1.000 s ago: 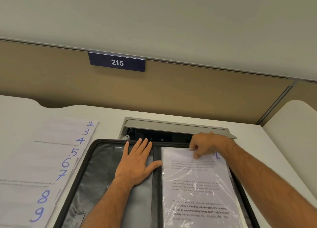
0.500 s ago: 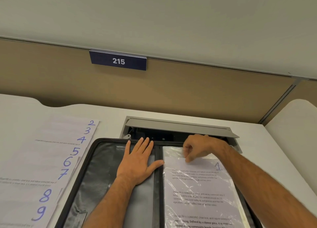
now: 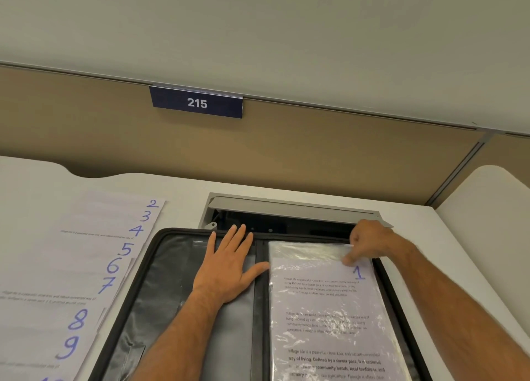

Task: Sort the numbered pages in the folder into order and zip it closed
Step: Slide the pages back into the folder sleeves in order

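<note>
- A black zip-around fabric folder point(image 3: 172, 237) lies open and flat on the white desk point(image 3: 430, 237), its spine running toward the person.
- The left hand point(image 3: 229, 269) rests palm down on the folder's grey inner left panel, fingers spread wide and straight, thumb reaching across to the spine; it holds nothing.
- The right hand point(image 3: 367, 241) sits at the top right corner of the folder's right half, fingers curled in, with the fingertips point(image 3: 348, 259) pinched narrowly on the top edge of the clear plastic sleeve point(image 3: 304, 253).
- Inside that sleeve lies the white printed page marked 1 in blue ink point(image 3: 329, 317), filling the right half of the folder.
- The other white pages with blue handwritten numbers 2 to 9 point(image 3: 86, 266) are fanned out in order on the desk, just beside the folder's left edge, with 2 farthest away and 9 nearest.
- A grey hinged cable hatch point(image 3: 286, 205) stands open in the desk, just behind the folder.
- A dark blue sign reading 215 point(image 3: 197, 102) hangs on the tan partition wall point(image 3: 315, 151) behind the desk.
</note>
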`<state>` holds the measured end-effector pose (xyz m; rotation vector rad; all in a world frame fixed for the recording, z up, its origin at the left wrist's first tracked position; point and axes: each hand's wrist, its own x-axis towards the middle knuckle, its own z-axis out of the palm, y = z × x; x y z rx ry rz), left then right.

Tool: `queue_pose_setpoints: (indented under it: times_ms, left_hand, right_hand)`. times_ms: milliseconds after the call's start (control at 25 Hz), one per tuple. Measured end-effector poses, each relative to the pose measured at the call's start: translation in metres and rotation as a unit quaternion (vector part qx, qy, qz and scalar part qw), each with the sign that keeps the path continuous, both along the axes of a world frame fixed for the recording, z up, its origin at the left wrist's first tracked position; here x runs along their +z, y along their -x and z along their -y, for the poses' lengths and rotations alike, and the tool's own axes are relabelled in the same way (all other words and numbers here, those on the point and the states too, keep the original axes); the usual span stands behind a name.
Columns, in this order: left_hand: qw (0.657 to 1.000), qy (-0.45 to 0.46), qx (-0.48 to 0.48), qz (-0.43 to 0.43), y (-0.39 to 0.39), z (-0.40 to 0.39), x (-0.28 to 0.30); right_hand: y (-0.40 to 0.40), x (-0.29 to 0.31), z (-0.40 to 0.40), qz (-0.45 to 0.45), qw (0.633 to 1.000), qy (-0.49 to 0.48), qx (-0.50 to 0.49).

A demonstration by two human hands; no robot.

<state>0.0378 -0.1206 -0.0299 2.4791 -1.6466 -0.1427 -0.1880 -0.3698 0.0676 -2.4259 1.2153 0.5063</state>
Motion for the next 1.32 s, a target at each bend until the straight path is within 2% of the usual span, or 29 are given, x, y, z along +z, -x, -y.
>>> queue_pose_setpoints:
  times_ms: [200,360,440,760,840,960,1040,1120,1200,1320]
  left_hand:
    - [1.0,0.026,0.015,0.002,0.005,-0.009,0.003]
    - [0.999,0.022,0.028,-0.011,0.015,-0.034,0.006]
    - [0.999,0.014,0.038,-0.021,0.018,-0.05,0.005]
    - [0.998,-0.013,0.058,-0.036,0.034,-0.118,0.0]
    - [0.997,-0.005,0.064,-0.041,0.037,-0.134,-0.001]
    - [0.995,-0.038,0.076,-0.058,0.037,-0.145,0.012]
    - [0.99,-0.029,0.082,-0.11,0.037,-0.142,0.027]
    - [0.972,0.045,0.09,-0.21,0.039,-0.135,0.045]
    - [0.929,0.131,0.1,-0.33,0.049,-0.124,0.072]
    - [0.835,0.195,0.114,-0.501,0.068,-0.113,0.125]
  right_hand:
    - [0.034,-0.002,-0.013,0.239,0.965,-0.038,-0.105]
    - [0.061,-0.013,-0.037,0.357,0.889,-0.185,-0.219]
    - [0.071,-0.014,-0.05,0.337,0.877,-0.226,-0.257]
    - [0.114,-0.008,-0.111,0.224,0.896,-0.281,-0.26]
    - [0.117,-0.002,-0.124,0.233,0.892,-0.275,-0.272]
    - [0.114,0.023,-0.14,0.293,0.866,-0.281,-0.292]
    - [0.105,0.047,-0.152,0.334,0.844,-0.293,-0.299]
    - [0.087,0.066,-0.166,0.372,0.821,-0.314,-0.298]
    - [0.062,0.078,-0.183,0.393,0.814,-0.318,-0.286]
    - [0.015,0.083,-0.216,0.419,0.823,-0.281,-0.261]
